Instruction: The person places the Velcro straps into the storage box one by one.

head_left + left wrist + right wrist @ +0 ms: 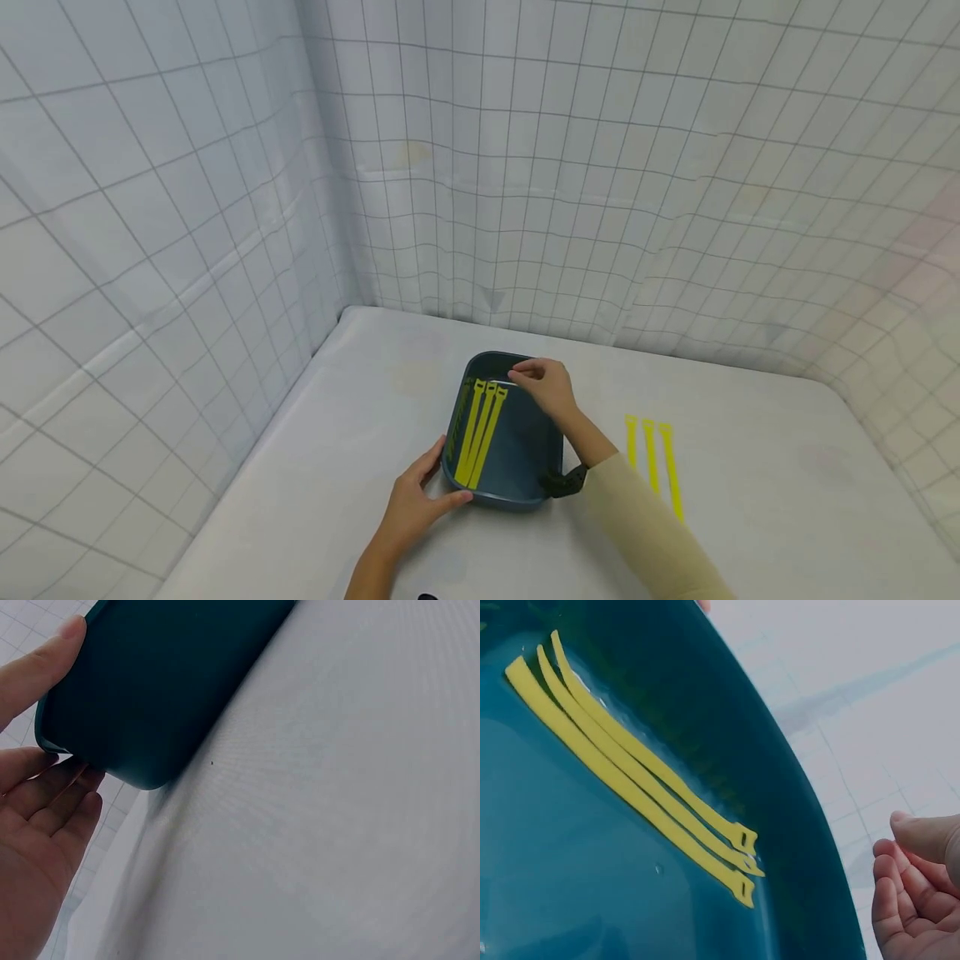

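A dark teal tray [525, 454] sits on the white table. Three yellow straps [480, 429] lie side by side along its left half, and the right wrist view shows those straps [645, 780] flat on the tray's floor [570, 885]. My left hand [438, 483] holds the tray's near-left corner, with the thumb on the near wall and the fingers on the left wall. In the left wrist view this hand [45, 750] brackets the tray's corner [150, 697]. My right hand [525, 373] hovers over the tray's far end, its fingers [911, 892] loosely curled and holding nothing.
Three more yellow straps [651, 458] lie in a row on the table [750, 500] to the right of the tray. Grid-patterned white walls [525, 167] close in behind and on both sides.
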